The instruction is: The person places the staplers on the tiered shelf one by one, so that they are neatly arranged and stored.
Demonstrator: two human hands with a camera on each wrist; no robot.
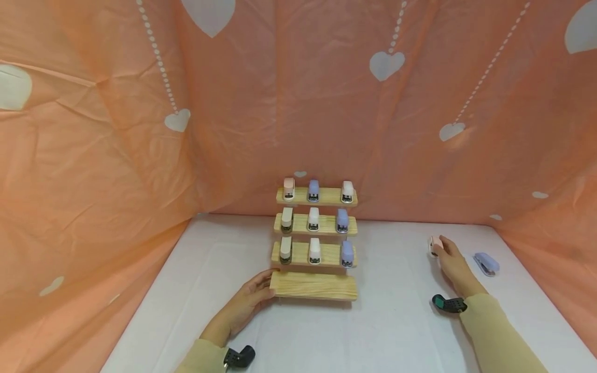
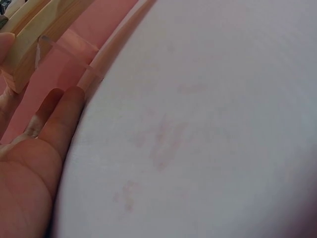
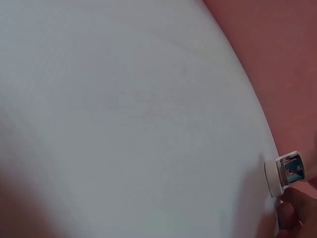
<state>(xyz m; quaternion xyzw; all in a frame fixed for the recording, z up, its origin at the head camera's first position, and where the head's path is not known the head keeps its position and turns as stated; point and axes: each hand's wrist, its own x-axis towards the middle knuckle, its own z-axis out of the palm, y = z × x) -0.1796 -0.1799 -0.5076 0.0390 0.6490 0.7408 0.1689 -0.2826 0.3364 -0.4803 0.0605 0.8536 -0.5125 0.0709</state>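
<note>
A tiered wooden display rack (image 1: 313,286) stands mid-table, its lowest board bare. My left hand (image 1: 248,300) grips the left end of that board; in the left wrist view the thumb and a finger lie on either side of the wood (image 2: 29,44). Mini staplers stand on the upper three tiers, among them a pink stapler (image 1: 289,188), a purple stapler (image 1: 347,253) and a white stapler (image 1: 314,251). Off to the right, my right hand (image 1: 453,264) pinches another pink mini stapler (image 1: 436,245), whose metal end (image 3: 291,169) shows in the right wrist view.
A purple mini stapler (image 1: 487,263) lies on the white table (image 1: 392,321), right of my right hand. Behind and beside the table hangs an orange-pink curtain (image 1: 326,103) with pale hearts.
</note>
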